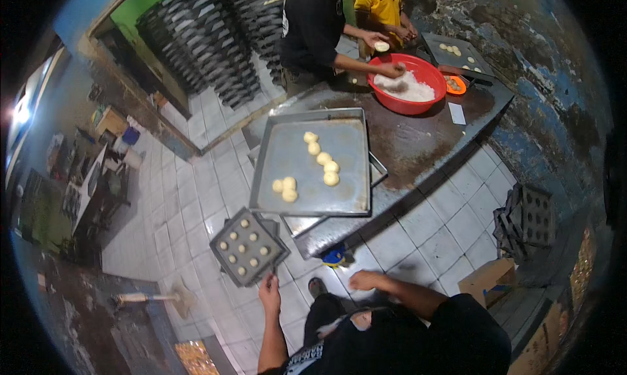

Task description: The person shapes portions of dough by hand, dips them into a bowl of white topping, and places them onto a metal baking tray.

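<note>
Small dark tray [253, 250] sits just off the big tray's [346, 140] near-left corner: probably stiff and light, its nine dough balls [242, 248] soft and apt to roll, so hold opposite rims, level. Left hand [269, 293] is at its near corner, can't tell if grasping; right hand [367, 280] half-curled, nothing visible in it, clench unclear. Big tray: about eight balls.

8 round, pale-yellow dough balls [331, 178] in 1 large, grey, rectangular metal tray [349, 133]; 9 smaller, round, pale dough pieces [242, 248] — 3 rows of 3 — on 1 square, dark metal tray [232, 247]; 1 wide, round, red basin [406, 105]; 1 small, orange plate [460, 89]; 1 white, rectangular card [457, 114]; 2 co-workers [312, 29].
</note>
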`<state>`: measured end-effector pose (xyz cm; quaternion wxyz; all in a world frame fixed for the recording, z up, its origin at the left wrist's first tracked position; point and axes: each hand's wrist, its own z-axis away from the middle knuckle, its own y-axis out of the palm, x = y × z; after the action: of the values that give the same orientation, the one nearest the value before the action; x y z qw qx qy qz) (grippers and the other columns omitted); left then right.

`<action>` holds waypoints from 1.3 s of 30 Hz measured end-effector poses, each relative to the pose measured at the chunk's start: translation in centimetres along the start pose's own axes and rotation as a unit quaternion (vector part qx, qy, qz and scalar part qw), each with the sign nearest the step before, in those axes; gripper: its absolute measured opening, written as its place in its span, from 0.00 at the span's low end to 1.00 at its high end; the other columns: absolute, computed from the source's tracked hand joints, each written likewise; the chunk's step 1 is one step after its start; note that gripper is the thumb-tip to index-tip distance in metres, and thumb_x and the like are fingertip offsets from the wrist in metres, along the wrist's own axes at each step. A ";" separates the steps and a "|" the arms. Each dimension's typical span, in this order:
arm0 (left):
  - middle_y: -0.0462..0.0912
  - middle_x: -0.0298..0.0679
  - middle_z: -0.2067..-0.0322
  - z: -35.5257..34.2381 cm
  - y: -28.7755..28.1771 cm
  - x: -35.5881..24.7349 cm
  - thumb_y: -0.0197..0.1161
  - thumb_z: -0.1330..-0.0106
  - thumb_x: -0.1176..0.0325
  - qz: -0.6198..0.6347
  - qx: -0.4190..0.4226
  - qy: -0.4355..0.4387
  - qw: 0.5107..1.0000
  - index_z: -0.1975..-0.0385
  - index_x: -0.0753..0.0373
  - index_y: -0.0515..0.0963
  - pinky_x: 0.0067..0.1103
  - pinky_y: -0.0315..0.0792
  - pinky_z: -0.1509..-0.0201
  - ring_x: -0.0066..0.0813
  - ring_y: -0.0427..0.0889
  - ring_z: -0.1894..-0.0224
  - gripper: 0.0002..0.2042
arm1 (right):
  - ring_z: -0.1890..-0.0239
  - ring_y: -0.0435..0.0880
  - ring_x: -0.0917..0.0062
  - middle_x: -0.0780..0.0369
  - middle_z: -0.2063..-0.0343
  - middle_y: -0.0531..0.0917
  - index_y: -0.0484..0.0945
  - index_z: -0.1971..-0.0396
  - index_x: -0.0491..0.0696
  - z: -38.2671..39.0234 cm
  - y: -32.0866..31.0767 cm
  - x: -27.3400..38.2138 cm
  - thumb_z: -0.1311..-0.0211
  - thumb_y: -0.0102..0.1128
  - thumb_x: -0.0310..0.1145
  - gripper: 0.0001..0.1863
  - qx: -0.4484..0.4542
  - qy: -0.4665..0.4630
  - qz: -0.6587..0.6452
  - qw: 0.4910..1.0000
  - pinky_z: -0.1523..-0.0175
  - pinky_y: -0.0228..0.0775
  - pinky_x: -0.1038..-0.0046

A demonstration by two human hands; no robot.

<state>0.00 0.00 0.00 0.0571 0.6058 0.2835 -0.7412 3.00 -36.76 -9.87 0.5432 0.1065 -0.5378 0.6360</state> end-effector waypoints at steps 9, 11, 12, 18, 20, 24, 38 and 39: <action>0.83 0.49 0.50 -0.3 13.1 -15.8 0.62 0.30 0.69 -0.006 0.048 0.221 0.974 0.44 0.68 0.79 0.31 0.74 0.41 0.41 0.83 0.47 0.17 | 0.72 0.85 0.70 0.59 0.73 0.87 0.81 0.69 0.43 2.8 -26.1 0.1 0.31 0.56 0.41 0.16 -0.264 0.089 -0.302 0.912 0.64 0.78 0.68; 0.83 0.50 0.49 -1.8 16.5 -17.8 0.63 0.31 0.69 -0.016 0.067 0.235 0.969 0.44 0.67 0.78 0.31 0.75 0.42 0.43 0.83 0.47 0.17 | 0.66 0.87 0.56 0.51 0.69 0.87 0.81 0.67 0.41 -1.7 -29.4 -0.8 0.32 0.57 0.43 0.17 -0.369 0.110 -0.230 0.894 0.57 0.78 0.58; 0.82 0.51 0.49 -3.1 18.4 -18.6 0.64 0.32 0.69 -0.028 0.076 0.236 0.968 0.44 0.67 0.78 0.31 0.75 0.42 0.46 0.82 0.47 0.18 | 0.66 0.87 0.56 0.51 0.69 0.87 0.81 0.67 0.41 -3.6 -30.4 -1.4 0.32 0.57 0.43 0.17 -0.371 0.071 -0.219 0.900 0.57 0.78 0.58; 0.82 0.52 0.49 -5.4 23.7 -19.6 0.62 0.30 0.69 -0.058 0.081 0.205 0.974 0.43 0.67 0.77 0.30 0.77 0.46 0.45 0.83 0.48 0.17 | 0.57 0.84 0.46 0.41 0.66 0.83 0.79 0.64 0.36 -12.5 -29.6 -2.1 0.40 0.65 0.39 0.18 -0.526 0.186 -0.072 0.827 0.48 0.75 0.50; 0.82 0.50 0.49 -4.6 24.6 -19.5 0.61 0.28 0.68 -0.009 0.062 0.107 0.992 0.43 0.68 0.77 0.30 0.77 0.46 0.43 0.83 0.49 0.17 | 0.56 0.84 0.47 0.42 0.65 0.84 0.79 0.64 0.37 -12.4 -30.2 -2.5 0.40 0.66 0.39 0.18 -0.473 0.156 -0.086 0.863 0.47 0.75 0.50; 0.80 0.54 0.46 -3.7 26.6 -20.4 0.59 0.25 0.64 0.006 -0.039 0.045 0.998 0.39 0.73 0.73 0.31 0.75 0.42 0.42 0.81 0.45 0.21 | 0.61 0.85 0.54 0.50 0.68 0.85 0.80 0.64 0.43 -5.9 -31.8 -0.8 0.43 0.68 0.39 0.15 -0.370 0.140 -0.154 0.905 0.52 0.76 0.56; 0.70 0.28 0.74 5.9 53.7 -34.8 0.50 0.19 0.56 0.185 0.129 0.001 0.974 0.71 0.61 0.72 0.23 0.64 0.68 0.19 0.66 0.71 0.18 | 0.57 0.82 0.84 0.63 0.60 0.86 0.79 0.50 0.40 25.2 -37.7 -9.1 0.31 0.63 0.25 0.12 -0.473 -0.038 -0.521 0.709 0.49 0.76 0.76; 0.70 0.29 0.74 6.5 55.5 -35.2 0.50 0.19 0.55 0.159 0.149 0.038 0.975 0.72 0.62 0.72 0.24 0.64 0.68 0.20 0.66 0.71 0.20 | 0.57 0.82 0.84 0.63 0.60 0.86 0.79 0.50 0.40 26.8 -38.0 -10.3 0.31 0.63 0.25 0.12 -0.475 -0.039 -0.521 0.708 0.49 0.76 0.76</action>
<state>27.29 -58.50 13.99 0.0726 0.6730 0.0715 -0.7326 25.59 -70.51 14.98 0.7456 0.1226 -0.6486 -0.0920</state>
